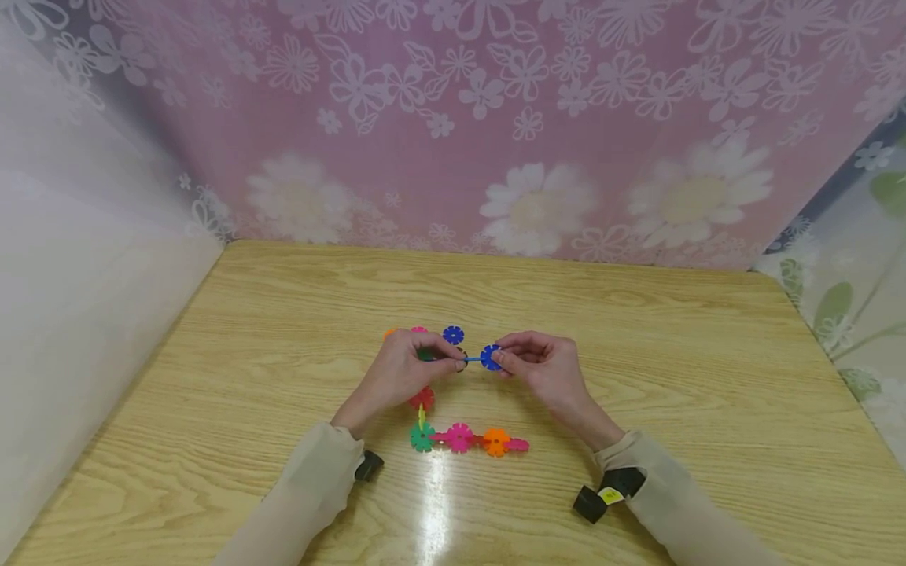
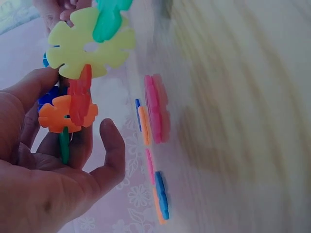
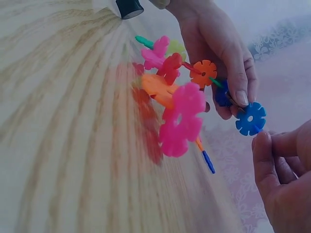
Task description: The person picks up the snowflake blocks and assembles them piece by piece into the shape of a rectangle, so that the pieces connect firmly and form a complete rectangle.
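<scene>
A chain of slotted plastic flower discs hangs from my left hand (image 1: 403, 365), whose thumb and fingers pinch it by a dark disc (image 1: 463, 360). At that end a light blue disc (image 3: 250, 119) stands out edge-on in the head view. My right hand (image 1: 548, 371) pinches a dark blue disc (image 1: 490, 358) against the light blue one's edge; whether their slots interlock I cannot tell. The rest of the chain bends toward me, with a red disc (image 1: 421, 398), a yellow disc (image 2: 90, 43), a green disc (image 1: 422, 437), a pink disc (image 1: 459, 437) and an orange disc (image 1: 496, 442).
Beyond the hands lie loose discs on the wooden table (image 1: 672, 330): a dark blue one (image 1: 453, 335), a pink one (image 1: 419, 330) and an orange one (image 1: 389, 334) partly hidden by the left hand. Flowered cloth (image 1: 425, 157) borders the table's back.
</scene>
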The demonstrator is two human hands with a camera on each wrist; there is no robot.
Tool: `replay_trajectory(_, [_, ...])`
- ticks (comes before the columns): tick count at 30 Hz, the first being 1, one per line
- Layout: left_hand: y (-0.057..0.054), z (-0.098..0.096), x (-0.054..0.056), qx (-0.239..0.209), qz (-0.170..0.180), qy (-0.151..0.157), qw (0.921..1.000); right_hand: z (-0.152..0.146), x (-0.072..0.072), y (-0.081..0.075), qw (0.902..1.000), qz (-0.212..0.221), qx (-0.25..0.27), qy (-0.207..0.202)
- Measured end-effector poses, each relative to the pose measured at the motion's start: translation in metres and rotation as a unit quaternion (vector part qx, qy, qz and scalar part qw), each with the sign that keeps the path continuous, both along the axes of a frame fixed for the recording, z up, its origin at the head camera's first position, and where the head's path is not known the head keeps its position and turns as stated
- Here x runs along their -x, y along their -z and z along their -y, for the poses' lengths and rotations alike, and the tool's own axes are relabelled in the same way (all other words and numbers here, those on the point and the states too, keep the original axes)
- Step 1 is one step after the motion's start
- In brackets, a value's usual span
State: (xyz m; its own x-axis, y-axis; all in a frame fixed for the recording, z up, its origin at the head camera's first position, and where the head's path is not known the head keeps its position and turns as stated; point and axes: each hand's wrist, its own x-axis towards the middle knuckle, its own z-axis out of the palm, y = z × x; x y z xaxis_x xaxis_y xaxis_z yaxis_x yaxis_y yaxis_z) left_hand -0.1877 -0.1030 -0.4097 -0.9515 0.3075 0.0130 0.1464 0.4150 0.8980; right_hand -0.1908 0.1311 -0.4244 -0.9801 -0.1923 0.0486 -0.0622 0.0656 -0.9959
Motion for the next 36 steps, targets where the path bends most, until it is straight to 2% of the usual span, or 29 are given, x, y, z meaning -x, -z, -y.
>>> replay_trajectory(6, [0.0,0.0,0.0,0.002,-0.009,0.002,1.0,0.003,0.0,-0.002,0.9999,0.012,0.007,0.003])
replay_trajectory(13, [0.0,0.002,0.001,0.005,-0.01,0.014,0.9998,0.005,0.001,-0.003,0.9988,0.049,0.002,0.003])
replay_trajectory(19, [0.0,0.006,0.001,0.007,-0.006,0.028,0.9996,0.004,0.003,-0.002,0.9981,0.056,-0.011,-0.024])
replay_trajectory(25, [0.001,0.008,0.0,0.011,0.011,0.031,0.9994,0.0,0.006,0.0,0.9946,0.082,-0.008,-0.063])
replay_trajectory(29, [0.001,0.01,-0.001,0.012,0.017,0.034,0.9992,-0.003,0.01,0.0,0.9935,0.077,-0.021,-0.081])
replay_trajectory(36, [0.0,0.012,-0.005,0.006,0.033,0.04,0.9987,-0.011,0.027,0.001,0.9939,0.053,-0.072,-0.065])
